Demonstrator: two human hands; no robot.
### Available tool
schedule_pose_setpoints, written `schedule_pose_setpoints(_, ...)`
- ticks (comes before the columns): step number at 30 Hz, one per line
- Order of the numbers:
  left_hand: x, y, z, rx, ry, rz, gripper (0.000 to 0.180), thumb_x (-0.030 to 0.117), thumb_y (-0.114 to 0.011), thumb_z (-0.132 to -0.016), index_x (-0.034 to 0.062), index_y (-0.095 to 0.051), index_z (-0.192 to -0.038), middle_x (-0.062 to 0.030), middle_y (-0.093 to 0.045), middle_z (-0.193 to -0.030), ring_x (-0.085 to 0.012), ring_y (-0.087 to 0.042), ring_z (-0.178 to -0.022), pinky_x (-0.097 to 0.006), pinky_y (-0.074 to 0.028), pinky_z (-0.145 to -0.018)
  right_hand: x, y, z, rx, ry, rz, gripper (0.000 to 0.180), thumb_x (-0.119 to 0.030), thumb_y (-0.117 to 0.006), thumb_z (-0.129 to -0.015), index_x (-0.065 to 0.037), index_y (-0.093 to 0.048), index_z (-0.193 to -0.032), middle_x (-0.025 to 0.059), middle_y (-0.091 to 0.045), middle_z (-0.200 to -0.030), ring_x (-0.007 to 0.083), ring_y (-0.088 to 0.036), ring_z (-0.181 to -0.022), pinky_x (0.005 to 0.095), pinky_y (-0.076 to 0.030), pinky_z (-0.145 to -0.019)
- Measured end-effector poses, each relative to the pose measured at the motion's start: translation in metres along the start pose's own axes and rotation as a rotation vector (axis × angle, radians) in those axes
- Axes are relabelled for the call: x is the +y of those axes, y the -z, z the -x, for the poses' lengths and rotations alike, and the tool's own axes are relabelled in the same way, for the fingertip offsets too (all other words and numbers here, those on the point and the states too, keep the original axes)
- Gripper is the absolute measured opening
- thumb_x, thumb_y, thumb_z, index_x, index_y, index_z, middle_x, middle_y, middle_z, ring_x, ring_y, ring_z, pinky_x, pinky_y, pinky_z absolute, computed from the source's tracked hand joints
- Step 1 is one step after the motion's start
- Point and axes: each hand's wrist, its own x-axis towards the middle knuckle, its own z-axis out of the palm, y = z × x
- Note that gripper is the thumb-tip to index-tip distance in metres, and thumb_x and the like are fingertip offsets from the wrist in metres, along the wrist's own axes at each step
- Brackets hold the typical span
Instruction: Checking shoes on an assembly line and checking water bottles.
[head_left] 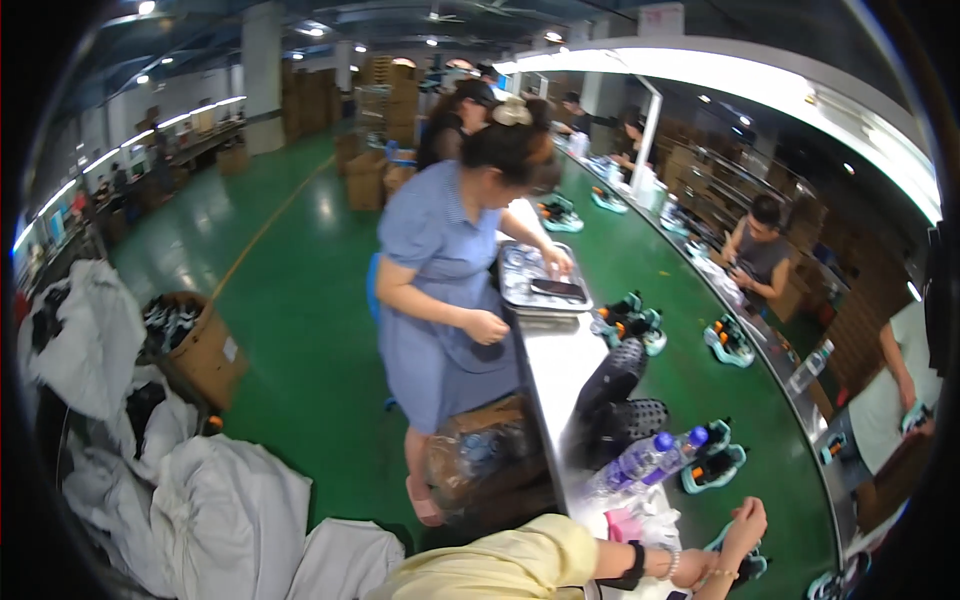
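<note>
My left arm in a yellow sleeve reaches in from the bottom, with a black band and a beaded bracelet at the wrist. My left hand (688, 568) is partly covered by my right wrist, so its fingers cannot be made out. Just above it rises my right hand (746, 522), fingers curled closed; anything inside them is too small to see. Beneath and beside my right hand, a teal-and-black shoe (756, 566) on the green belt is partly hidden. White crumpled plastic (655, 522) and a pink item (622, 524) lie beyond my left wrist.
Two purple-labelled bottles (640, 462) and dark dotted shoe-shaped forms (612, 385) stand on the metal ledge. The green belt (680, 290) carries several teal shoes (714, 468). A co-worker in blue (440, 240) reaches into a metal tray (515, 292). White sacks (230, 510) fill the lower left.
</note>
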Motion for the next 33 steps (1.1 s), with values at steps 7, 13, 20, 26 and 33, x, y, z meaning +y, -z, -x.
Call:
schedule_pose_setpoints(7, 0.110, 0.162, 0.200, -0.028, 0.432, 0.199, 0.024, 0.016, -0.062, -0.089, -0.0041, -0.065, -0.101, -0.0137, -0.070, -0.100, -0.0248, -0.065, -0.092, -0.035, -0.050, -0.085, -0.169, -0.054, 0.080, -0.938, 0.159, -0.414, 0.030, -0.020, -0.054, -0.094, 0.006, -0.069, -0.089, 0.0106, -0.068, -0.067, 0.0147, -0.064, -0.056, 0.0293, -0.050, -0.056)
schedule_pose_setpoints(13, 0.142, 0.163, 0.272, 0.163, 0.607, 0.382, 0.023, 0.015, -0.051, -0.096, 0.0001, -0.067, -0.103, -0.0090, -0.069, -0.100, -0.0183, -0.064, -0.099, -0.033, -0.049, -0.091, -0.218, -0.024, 0.164, -1.196, 0.424, -0.477, 0.032, -0.027, -0.055, -0.096, 0.001, -0.068, -0.105, 0.0092, -0.070, -0.079, 0.0132, -0.065, -0.065, 0.0275, -0.049, -0.060)
schedule_pose_setpoints(20, 0.121, 0.130, 0.225, 0.089, 0.537, 0.581, 0.020, 0.007, -0.054, -0.093, -0.0022, -0.063, -0.108, -0.0109, -0.067, -0.105, -0.0183, -0.060, -0.100, -0.032, -0.048, -0.091, -0.211, 0.019, 0.161, -1.466, 0.118, -0.152, 0.048, -0.047, -0.052, -0.095, -0.002, -0.068, -0.100, 0.0047, -0.053, -0.051, 0.0125, -0.050, -0.039, 0.0274, -0.036, -0.035)
schedule_pose_setpoints(26, 0.120, 0.092, 0.163, -0.099, 0.299, 0.383, 0.020, 0.007, -0.053, -0.093, -0.0018, -0.063, -0.109, -0.0123, -0.067, -0.105, -0.0193, -0.060, -0.100, -0.032, -0.048, -0.090, -0.128, 0.047, 0.146, -1.265, -0.005, -0.315, 0.038, -0.033, -0.045, -0.098, -0.003, -0.066, -0.110, 0.0072, -0.060, -0.062, 0.0136, -0.051, -0.040, 0.0248, -0.036, -0.034)
schedule_pose_setpoints(33, 0.115, 0.036, 0.133, -0.113, 0.152, 0.476, 0.021, 0.006, -0.049, -0.091, -0.0045, -0.066, -0.099, -0.0132, -0.068, -0.096, -0.0222, -0.063, -0.095, -0.033, -0.050, -0.087, -0.069, 0.099, 0.172, -1.073, -0.149, -0.407, 0.041, -0.032, -0.042, -0.100, 0.000, -0.064, -0.115, 0.0030, -0.057, -0.063, 0.0103, -0.048, -0.040, 0.0253, -0.035, -0.035)
